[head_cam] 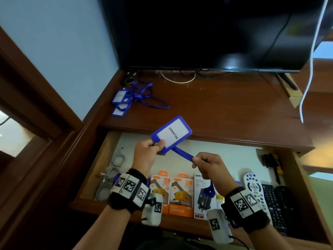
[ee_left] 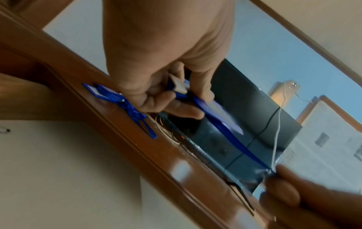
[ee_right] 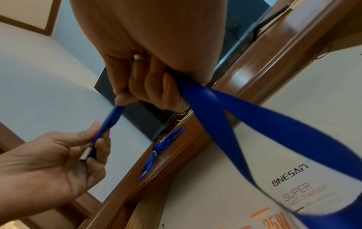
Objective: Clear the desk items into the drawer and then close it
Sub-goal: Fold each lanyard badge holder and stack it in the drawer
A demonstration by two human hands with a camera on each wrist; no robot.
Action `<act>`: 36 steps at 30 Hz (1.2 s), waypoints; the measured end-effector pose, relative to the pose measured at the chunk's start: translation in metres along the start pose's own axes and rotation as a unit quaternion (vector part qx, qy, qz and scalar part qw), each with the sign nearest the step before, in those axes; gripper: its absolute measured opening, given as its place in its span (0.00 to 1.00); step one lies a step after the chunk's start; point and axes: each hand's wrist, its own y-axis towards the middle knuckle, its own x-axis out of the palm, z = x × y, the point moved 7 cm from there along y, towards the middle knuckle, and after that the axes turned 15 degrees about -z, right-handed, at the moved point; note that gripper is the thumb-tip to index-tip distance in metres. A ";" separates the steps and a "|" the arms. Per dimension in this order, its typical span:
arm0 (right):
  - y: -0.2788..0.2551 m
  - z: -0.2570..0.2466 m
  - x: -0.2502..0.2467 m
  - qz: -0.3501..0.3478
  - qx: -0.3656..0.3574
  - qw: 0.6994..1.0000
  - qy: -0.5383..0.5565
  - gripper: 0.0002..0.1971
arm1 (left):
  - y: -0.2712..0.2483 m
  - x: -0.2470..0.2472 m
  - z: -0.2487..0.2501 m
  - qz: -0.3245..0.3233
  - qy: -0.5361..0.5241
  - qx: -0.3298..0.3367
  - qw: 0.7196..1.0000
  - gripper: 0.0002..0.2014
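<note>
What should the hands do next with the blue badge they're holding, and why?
Probably lower it into the open drawer and let go. The left hand pinches the badge holder and the right hand grips its lanyard, both already above the drawer. More blue badges wait on the desk, so freeing the hands seems sensible.

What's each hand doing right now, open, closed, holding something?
Left hand: closed, pinching the lower corner of the blue badge holder.
Right hand: closed, gripping the blue lanyard strap attached to that holder.
</note>
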 end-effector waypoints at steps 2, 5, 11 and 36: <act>0.001 -0.004 0.006 -0.024 -0.001 1.000 0.003 0.15 | 0.002 0.001 -0.009 0.027 0.033 0.009 0.999 0.02; 0.003 -0.014 0.015 -0.065 -0.001 0.998 0.017 0.12 | 0.007 0.007 -0.018 0.021 0.176 0.021 0.984 0.06; 0.014 -0.036 0.009 -0.046 -0.021 0.996 -0.078 0.10 | 0.007 0.032 -0.013 -0.136 0.396 0.034 0.907 0.14; 0.037 0.007 0.070 -0.115 0.027 0.989 0.084 0.23 | -0.007 -0.016 -0.006 -0.068 -0.116 0.068 0.989 0.07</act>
